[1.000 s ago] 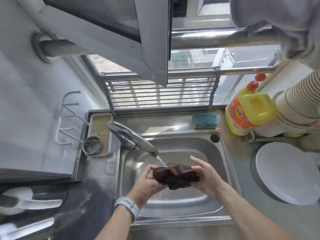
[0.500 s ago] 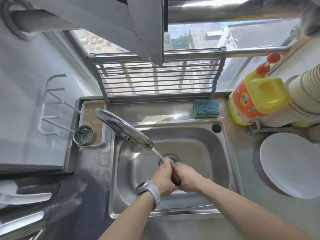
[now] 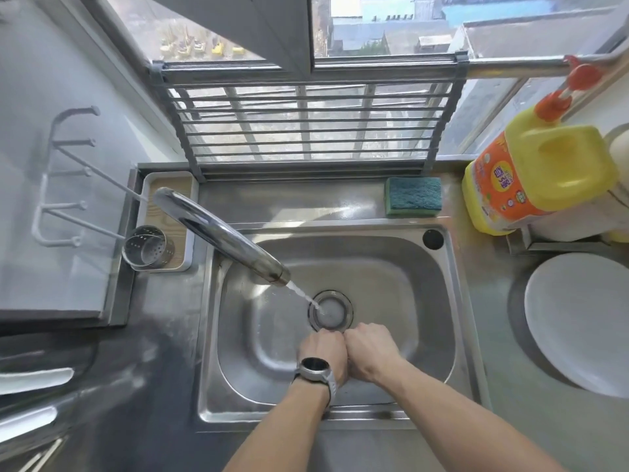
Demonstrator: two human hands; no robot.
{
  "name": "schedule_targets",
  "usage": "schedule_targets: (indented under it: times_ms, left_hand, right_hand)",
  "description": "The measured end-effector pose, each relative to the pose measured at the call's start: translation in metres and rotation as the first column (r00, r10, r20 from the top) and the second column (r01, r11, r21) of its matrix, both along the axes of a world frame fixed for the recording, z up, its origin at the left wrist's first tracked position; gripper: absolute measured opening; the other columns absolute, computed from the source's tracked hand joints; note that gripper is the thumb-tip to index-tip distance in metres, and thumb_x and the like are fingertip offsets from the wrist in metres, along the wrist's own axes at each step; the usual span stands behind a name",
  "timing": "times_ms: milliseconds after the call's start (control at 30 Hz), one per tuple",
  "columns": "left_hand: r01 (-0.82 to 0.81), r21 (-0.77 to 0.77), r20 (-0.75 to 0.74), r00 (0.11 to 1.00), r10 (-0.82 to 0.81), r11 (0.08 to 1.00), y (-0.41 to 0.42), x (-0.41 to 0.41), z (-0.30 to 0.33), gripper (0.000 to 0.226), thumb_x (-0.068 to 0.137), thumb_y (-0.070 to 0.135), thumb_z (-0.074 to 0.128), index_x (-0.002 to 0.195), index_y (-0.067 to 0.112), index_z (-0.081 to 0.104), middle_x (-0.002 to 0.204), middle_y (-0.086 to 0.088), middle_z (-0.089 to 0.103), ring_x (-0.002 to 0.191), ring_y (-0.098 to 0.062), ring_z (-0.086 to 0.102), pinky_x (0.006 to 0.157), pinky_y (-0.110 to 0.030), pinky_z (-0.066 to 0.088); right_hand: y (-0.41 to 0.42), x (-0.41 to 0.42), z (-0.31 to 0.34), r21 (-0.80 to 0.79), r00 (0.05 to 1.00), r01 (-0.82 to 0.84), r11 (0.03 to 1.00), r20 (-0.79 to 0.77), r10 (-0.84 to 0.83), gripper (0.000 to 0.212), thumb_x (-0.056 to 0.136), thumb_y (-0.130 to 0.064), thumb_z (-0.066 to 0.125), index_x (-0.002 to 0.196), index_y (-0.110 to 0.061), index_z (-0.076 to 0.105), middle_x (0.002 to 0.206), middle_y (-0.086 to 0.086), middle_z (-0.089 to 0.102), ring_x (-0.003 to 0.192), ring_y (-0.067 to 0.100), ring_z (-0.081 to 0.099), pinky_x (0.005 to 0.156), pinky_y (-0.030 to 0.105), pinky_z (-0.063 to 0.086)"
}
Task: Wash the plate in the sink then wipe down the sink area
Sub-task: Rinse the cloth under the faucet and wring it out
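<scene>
Both hands have come together since a second ago: then they held a dark cloth spread between them under the water, and now the left hand [image 3: 321, 349] and right hand [image 3: 371, 349] sit knuckle to knuckle, low in the sink [image 3: 452, 301], fists curled tight. The cloth itself is hidden inside that double grip, so what they clench is a judgement from their posture, most likely the cloth being wrung.

The plate [image 3: 578, 321] lies on the surface to the right of the basin, well apart from the hands, white and apparently clean. So the washing looks done and the wipe-down is being prepared.

The tap [image 3: 221, 233] runs onto the drain [image 3: 330, 310], just beyond the fists. If the hands drift forward, the stream would soak the cloth again and the wringing is wasted. A cloth left too wet would smear water over the steel rather than dry it. Twisting hard above the basin edge could also fling drops toward the plate or the sponge [image 3: 413, 195] and detergent bottle [image 3: 531, 178] behind.
</scene>
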State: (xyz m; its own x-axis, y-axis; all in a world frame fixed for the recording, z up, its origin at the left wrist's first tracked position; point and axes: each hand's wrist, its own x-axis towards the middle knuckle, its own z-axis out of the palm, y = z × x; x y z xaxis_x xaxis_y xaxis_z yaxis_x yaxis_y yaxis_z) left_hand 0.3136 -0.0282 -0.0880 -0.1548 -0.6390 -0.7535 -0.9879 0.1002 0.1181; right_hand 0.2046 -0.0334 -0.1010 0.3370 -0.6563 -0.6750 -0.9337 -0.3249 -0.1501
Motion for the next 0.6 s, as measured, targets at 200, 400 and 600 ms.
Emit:
schedule_targets:
  times_ms: [200,400,600]
  left_hand:
    - [0.104,-0.026,-0.008,0.994,-0.104,0.994,0.0,0.005,-0.01,0.024,0.088,0.023,0.061,0.109,0.014,0.069,0.114,-0.014,0.072,0.106,-0.034,0.069,0.083,-0.039,0.056]
    - [0.113,-0.029,-0.019,0.993,-0.114,0.993,-0.003,0.011,-0.005,0.024,0.085,0.029,0.061,0.101,0.014,0.07,0.108,-0.014,0.073,0.1,-0.035,0.07,0.078,-0.036,0.054]
    - [-0.097,0.006,-0.153,0.983,0.097,0.995,-0.006,0.023,0.006,0.014,0.077,0.02,0.058,0.087,0.015,0.067,0.094,-0.014,0.074,0.09,-0.036,0.071,0.07,-0.034,0.054]
  right_hand:
    - [-0.002,0.0,-0.009,0.029,0.998,-0.034,0.999,0.046,0.033,0.025,0.081,-0.026,0.065,0.103,-0.019,0.071,0.108,0.011,0.074,0.101,0.035,0.071,0.082,0.038,0.055]
    - [-0.005,0.004,-0.005,0.028,0.995,-0.06,0.998,0.076,0.058,0.024,0.081,-0.023,0.062,0.102,-0.015,0.072,0.108,0.014,0.074,0.1,0.037,0.071,0.082,0.04,0.055]
    - [-0.009,0.001,0.007,0.015,0.988,0.044,0.999,0.144,-0.046,0.026,0.081,-0.021,0.06,0.106,-0.016,0.064,0.11,0.011,0.069,0.102,0.037,0.067,0.08,0.04,0.054]
